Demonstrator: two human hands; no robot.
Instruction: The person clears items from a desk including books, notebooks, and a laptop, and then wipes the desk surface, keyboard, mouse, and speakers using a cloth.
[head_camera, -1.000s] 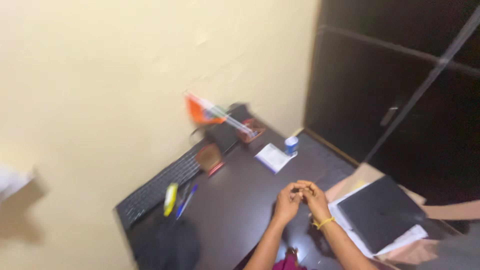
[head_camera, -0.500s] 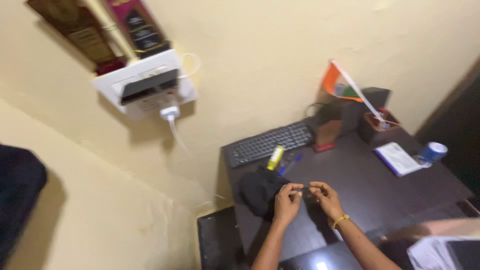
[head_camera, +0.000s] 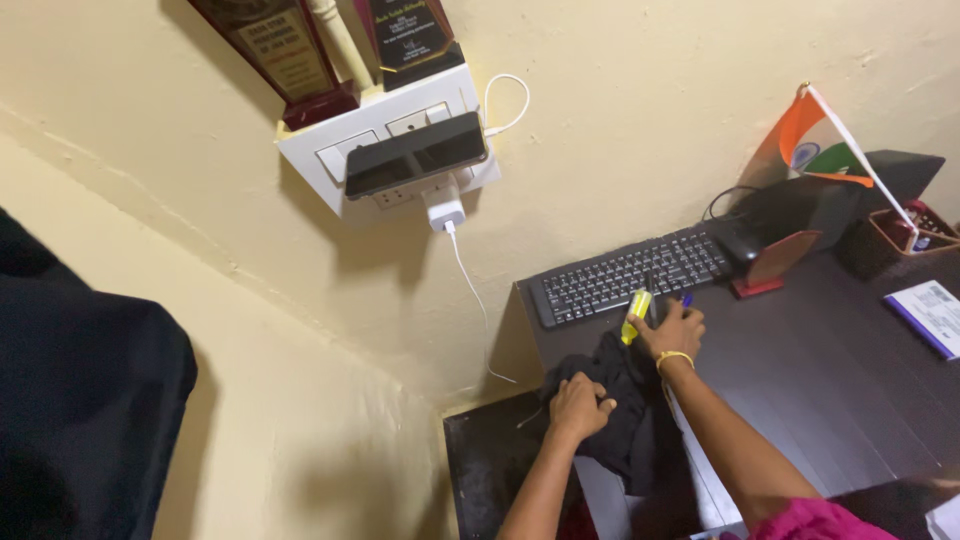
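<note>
From above, looking down over the person's head, the right hand reaches forward across the dark desk and closes its fingers on a yellow highlighter, which lies just in front of the black keyboard. A blue pen pokes out right beside that hand; whether the fingers hold it too I cannot tell. A yellow band circles the right wrist. The left hand sits nearer the desk's front corner, curled shut on a bunch of black cloth that is heaped between the two hands and hangs over the desk edge.

Behind the keyboard a small flag leans on its stick beside a brown pen holder, and a red-edged stand sits near a dark mouse. On the wall a white switchboard carries a phone, with a white charger plugged in below and its cable trailing down. Two trophies stand on top.
</note>
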